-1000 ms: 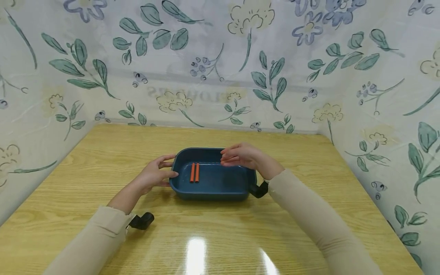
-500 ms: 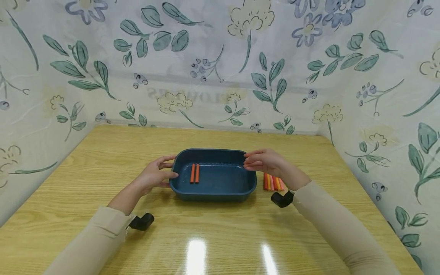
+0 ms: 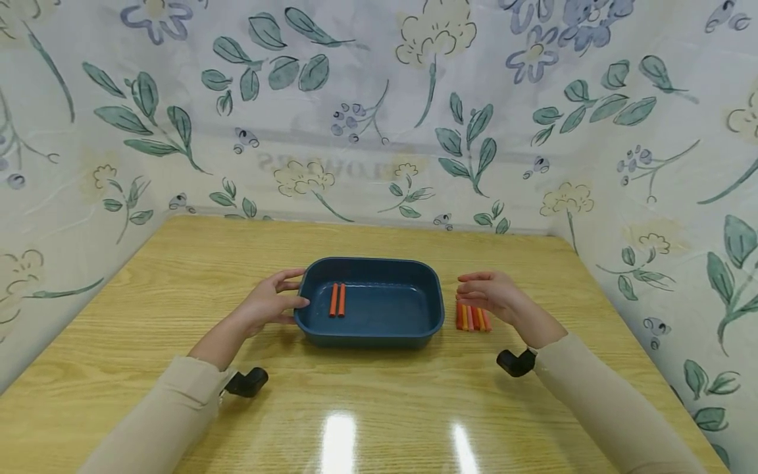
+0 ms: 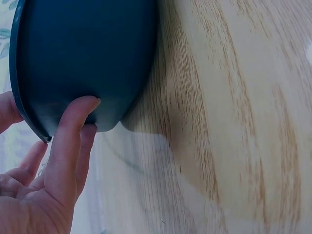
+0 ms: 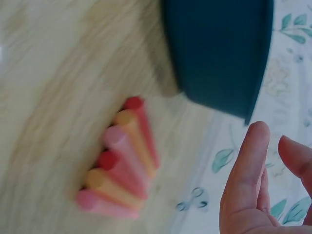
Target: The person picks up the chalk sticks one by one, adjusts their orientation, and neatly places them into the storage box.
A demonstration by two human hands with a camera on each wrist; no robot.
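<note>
A dark blue rectangular bin (image 3: 370,339) stands on the table. My left hand (image 3: 272,299) holds its left end, fingers along the outer wall and thumb at the rim, as the left wrist view also shows. Two orange-red round sticks (image 3: 337,300) lie side by side inside, toward the bin's left. To the right of the bin, a row of several short chalk-like sticks (image 3: 472,318) in red, orange and pink lies on the table. Over the far end of that row hovers my right hand (image 3: 491,294), fingers extended and holding nothing. In the right wrist view its fingers (image 5: 251,170) are apart from the bin.
The wood-grain table (image 3: 379,401) has light reflections at its front. A white floral cloth (image 3: 367,131) rises behind it and along both sides. A black wrist camera mount (image 3: 247,382) sits at my left cuff, another mount (image 3: 516,362) at my right.
My right hand has moved rightward from above the bin, past its right end, to over the row of sticks, which has come into view. The left hand and bin have stayed put.
</note>
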